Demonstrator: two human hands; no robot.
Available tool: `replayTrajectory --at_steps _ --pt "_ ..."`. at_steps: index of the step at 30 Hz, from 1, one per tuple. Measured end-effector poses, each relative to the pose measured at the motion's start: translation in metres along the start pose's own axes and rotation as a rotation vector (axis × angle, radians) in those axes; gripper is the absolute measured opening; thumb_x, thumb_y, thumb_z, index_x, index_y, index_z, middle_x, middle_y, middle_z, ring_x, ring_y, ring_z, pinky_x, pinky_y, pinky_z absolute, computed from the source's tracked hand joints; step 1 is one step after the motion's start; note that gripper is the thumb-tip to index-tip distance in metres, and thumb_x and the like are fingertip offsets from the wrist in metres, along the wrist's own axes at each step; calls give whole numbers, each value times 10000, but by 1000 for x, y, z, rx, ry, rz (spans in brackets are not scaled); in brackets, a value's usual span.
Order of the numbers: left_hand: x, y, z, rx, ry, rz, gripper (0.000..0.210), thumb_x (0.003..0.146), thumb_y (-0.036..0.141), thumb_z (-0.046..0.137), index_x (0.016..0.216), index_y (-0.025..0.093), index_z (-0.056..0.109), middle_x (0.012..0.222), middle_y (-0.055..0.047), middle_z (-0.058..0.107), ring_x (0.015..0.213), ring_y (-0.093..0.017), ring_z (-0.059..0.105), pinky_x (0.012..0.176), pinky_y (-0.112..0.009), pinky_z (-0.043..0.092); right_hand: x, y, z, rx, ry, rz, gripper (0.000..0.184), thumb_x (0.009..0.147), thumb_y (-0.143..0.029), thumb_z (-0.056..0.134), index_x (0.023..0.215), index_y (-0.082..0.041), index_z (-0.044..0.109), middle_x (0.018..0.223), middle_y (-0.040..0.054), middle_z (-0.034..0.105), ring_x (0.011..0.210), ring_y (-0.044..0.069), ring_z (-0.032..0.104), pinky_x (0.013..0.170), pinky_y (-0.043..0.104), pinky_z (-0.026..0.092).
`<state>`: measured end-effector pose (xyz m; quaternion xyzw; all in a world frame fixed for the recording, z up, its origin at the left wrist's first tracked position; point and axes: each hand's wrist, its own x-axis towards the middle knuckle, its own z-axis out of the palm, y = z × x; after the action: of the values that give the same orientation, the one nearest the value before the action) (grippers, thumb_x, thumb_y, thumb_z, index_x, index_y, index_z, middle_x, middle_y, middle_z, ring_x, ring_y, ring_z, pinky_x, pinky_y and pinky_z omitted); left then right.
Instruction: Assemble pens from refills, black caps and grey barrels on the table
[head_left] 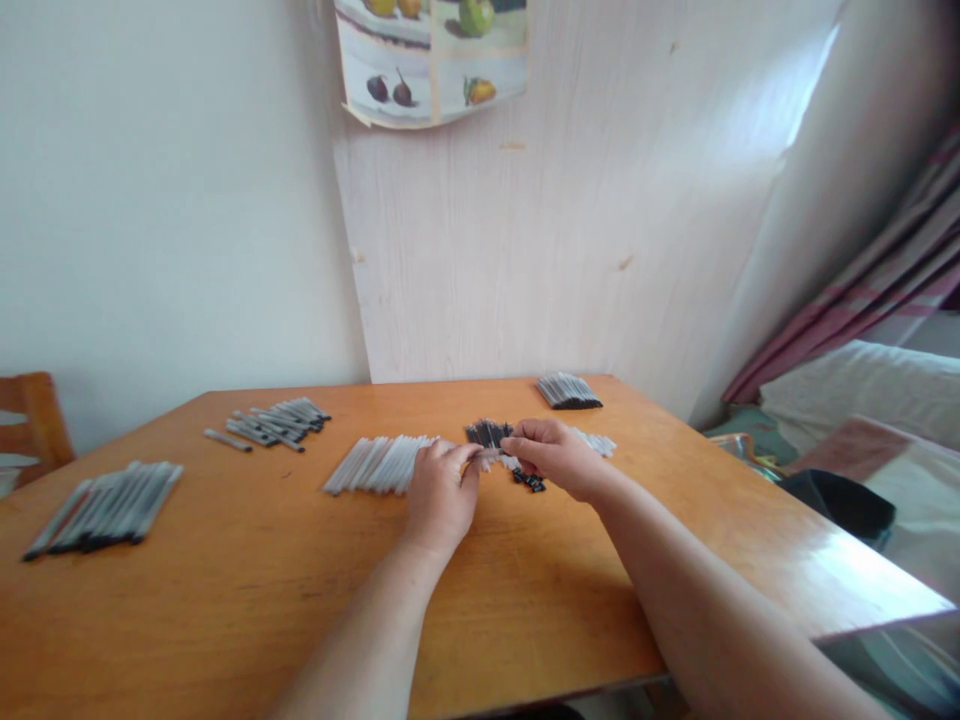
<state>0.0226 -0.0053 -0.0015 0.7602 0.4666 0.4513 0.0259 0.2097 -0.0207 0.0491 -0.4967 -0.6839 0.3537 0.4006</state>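
Hands [442, 490] [555, 455] pinching thin clear tube [491, 456], glossy wood table [225, 580]

Your left hand [441, 492] & right hand [551, 455] pinch one clear pen tube [489, 456] betw. them, over the wooden table [225, 590], clear tubes pile [379, 465] just beside.

orange wooden table [225, 600], pale wood-grain wall panel [540, 250], fruit poster [431, 60], striped curtain [885, 270], wooden chair [34, 415]
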Motion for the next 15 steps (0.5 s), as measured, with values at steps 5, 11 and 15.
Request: replayTrajectory --at_steps 5,11,15 --pt "-1 -3 1 83 -19 34 213 852 294 544 964 261 723 903 -86 635 912 -259 534 813 -373 413 1 3 -5 -94 -62 76 257 787 -409 598 652 -191 573 553 -5 587 461 88 458 430 204 309" --pt "-1 -2 0 210 5 47 331 817 244 565 1136 210 646 1055 -115 616 1020 -291 508 925 -425 395 3 7 -5 -161 -57 95 217 760 -375 616 644 -195 582 568 -1 608 479 93 488 445 202 325" --pt "0 2 -1 242 131 2 523 780 231 598 1291 166 509 1218 -156 539 1141 -315 462 999 -458 351 9 15 -8 -179 92 92 174 737 -335 617 651 -186 591 546 -14 582 466 84 439 440 206 291"
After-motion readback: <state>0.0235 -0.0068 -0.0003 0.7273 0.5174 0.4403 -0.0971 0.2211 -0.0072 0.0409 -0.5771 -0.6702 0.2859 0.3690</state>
